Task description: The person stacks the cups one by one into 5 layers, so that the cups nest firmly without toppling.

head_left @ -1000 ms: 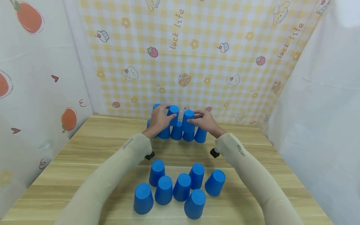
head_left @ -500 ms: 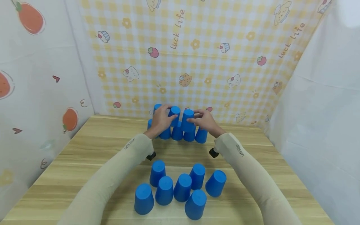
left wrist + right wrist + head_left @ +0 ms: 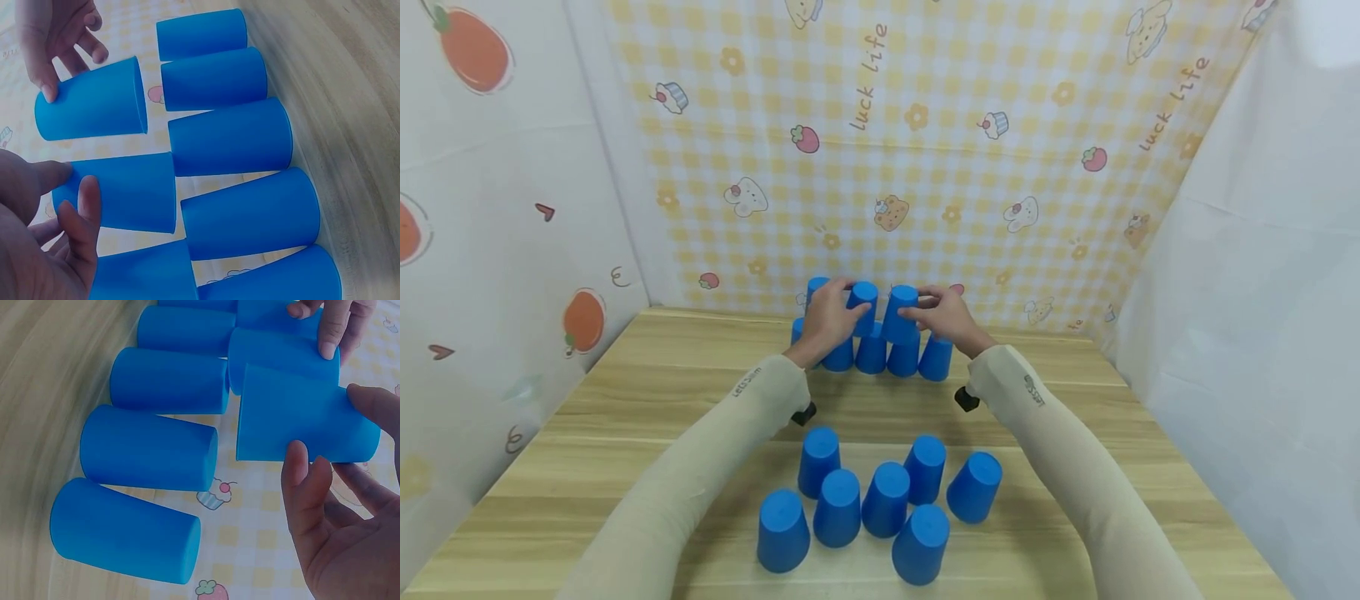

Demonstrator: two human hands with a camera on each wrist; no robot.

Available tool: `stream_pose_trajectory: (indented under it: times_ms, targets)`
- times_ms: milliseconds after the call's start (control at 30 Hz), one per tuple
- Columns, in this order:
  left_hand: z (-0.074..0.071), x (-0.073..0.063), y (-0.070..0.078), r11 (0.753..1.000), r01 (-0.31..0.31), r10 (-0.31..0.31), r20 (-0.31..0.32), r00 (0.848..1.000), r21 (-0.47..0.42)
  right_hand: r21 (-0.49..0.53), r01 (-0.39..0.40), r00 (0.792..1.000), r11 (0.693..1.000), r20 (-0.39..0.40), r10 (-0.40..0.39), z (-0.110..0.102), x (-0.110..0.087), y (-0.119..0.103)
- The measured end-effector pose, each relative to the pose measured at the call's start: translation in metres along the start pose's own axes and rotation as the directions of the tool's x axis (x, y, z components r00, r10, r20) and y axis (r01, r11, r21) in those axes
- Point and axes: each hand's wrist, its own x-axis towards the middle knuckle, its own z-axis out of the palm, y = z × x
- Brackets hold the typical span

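In the head view, my left hand (image 3: 829, 321) pinches an upside-down blue cup (image 3: 862, 308) that stands in the second tier of a stack at the back. The left wrist view has this cup (image 3: 125, 192) resting across two cups of the bottom row. My right hand (image 3: 949, 318) grips another upside-down blue cup (image 3: 900, 315) by thumb and fingers, to the right of the first. A narrow gap parts that held cup (image 3: 300, 419) from the bottom-row cups (image 3: 150, 447) in the right wrist view. Behind my left hand, a further second-tier cup (image 3: 817, 286) is partly hidden.
Nearer on the wooden table (image 3: 625, 417), several upside-down blue cups (image 3: 886, 500) stand in a loose group. A patterned cloth (image 3: 917, 183) hangs close behind the stack. White cloth walls (image 3: 1247, 292) bound both sides.
My right hand has raised its cup slightly above the bottom row. The left hand stays on its cup, and the near cups have not moved.
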Motion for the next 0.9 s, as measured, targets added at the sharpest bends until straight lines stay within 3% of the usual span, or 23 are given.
stream_pose_trajectory:
  times_ms: [567, 900]
  targets:
    - [0.001, 0.007, 0.002, 0.999, 0.033, -0.033, 0.004, 0.999, 0.021, 0.005, 0.011, 1.0, 1.0, -0.026, -0.011, 0.007, 0.017, 0.002]
    - [0.002, 0.01, -0.001, 0.999, 0.012, -0.012, -0.008, 1.0, 0.048, -0.006, 0.009, 1.0, 1.0, -0.024, -0.009, 0.009, 0.024, 0.004]
